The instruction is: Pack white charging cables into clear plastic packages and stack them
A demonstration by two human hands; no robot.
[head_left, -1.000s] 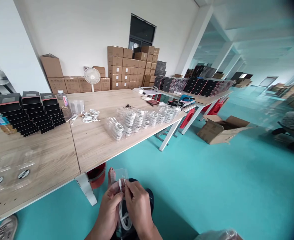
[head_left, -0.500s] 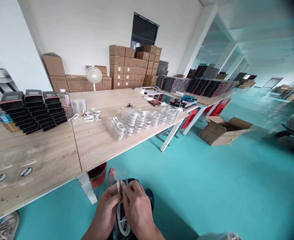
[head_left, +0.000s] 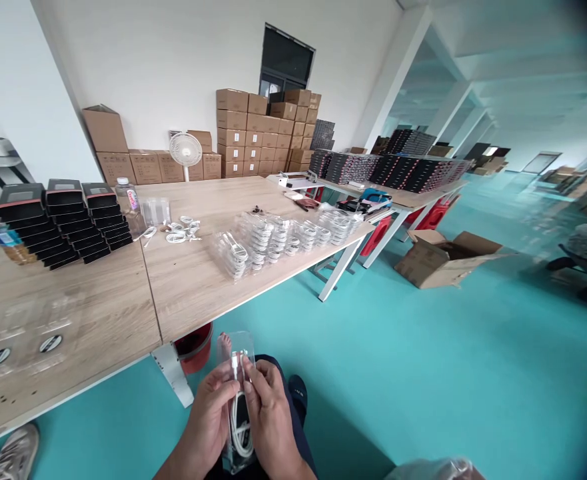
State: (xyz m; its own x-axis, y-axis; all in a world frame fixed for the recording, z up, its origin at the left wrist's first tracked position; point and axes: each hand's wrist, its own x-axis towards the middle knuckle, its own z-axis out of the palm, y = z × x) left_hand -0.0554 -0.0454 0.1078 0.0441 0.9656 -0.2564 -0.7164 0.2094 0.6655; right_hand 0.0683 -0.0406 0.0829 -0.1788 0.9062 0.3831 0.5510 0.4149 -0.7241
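Over my lap, a clear plastic tray [head_left: 243,341] stands between my two hands, with a coiled white charging cable [head_left: 240,427] lying in it. My left hand [head_left: 212,407] grips the tray's left side, its thumb against the cable near one white plug. On the other side my right hand [head_left: 270,410] is closed, thumb and forefinger pinching at the cable's second plug near the tray's upper part. A dark round patch shows behind the coil. The tray's lower end is partly hidden by my hands.
On the wooden table [head_left: 188,300] are stacked clear trays with white cables [head_left: 258,243], loose white cables [head_left: 180,230], black boxes [head_left: 66,220], bottles and two clear trays with round labels [head_left: 50,343]. A red bucket [head_left: 196,350] sits below; an open carton [head_left: 443,260] lies on the floor.
My right fingers have shifted slightly and uncovered more of the tray's upper end and the plugs. Both hands still hold the tray and cable.
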